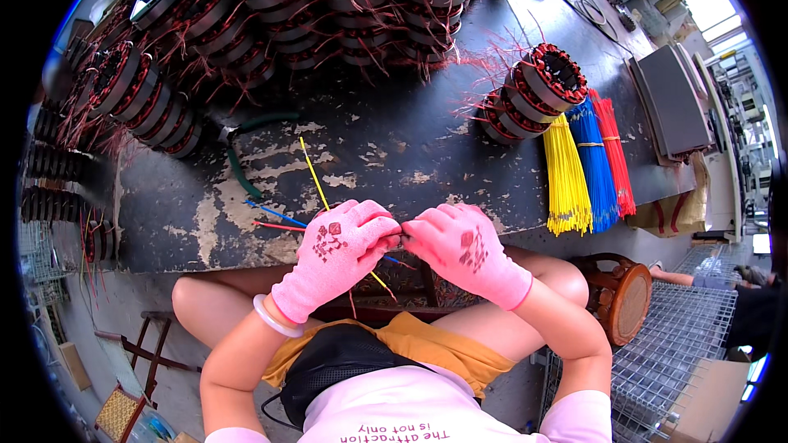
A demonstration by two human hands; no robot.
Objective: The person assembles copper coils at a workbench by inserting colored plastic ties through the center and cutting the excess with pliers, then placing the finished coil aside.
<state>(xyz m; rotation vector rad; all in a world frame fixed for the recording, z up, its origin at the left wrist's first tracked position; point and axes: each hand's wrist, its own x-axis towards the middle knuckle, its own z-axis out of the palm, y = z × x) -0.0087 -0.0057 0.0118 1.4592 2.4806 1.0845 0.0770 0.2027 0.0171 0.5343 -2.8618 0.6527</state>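
Note:
Both my hands wear pink gloves with a dark print and meet over the table's near edge. My left hand (338, 248) is closed around a yellow wire (313, 168), a blue wire (277, 213) and a red wire (281, 227). These wires stick out beyond its far left side, and other ends hang below it. The fingertips of my right hand (465, 248) are pinched together against the left fingertips. What lies between them is too small and covered to make out. Green-handled pliers (240, 171) lie on the table beyond my left hand.
Several stacks of motor stators (357, 0) with loose red leads fill the far side. A shorter stator stack (538, 90) stands at right, beside bundles of yellow wires (568, 184), blue wires (593, 164) and red wires (613, 152). A wooden stool (630, 303) is near my right knee.

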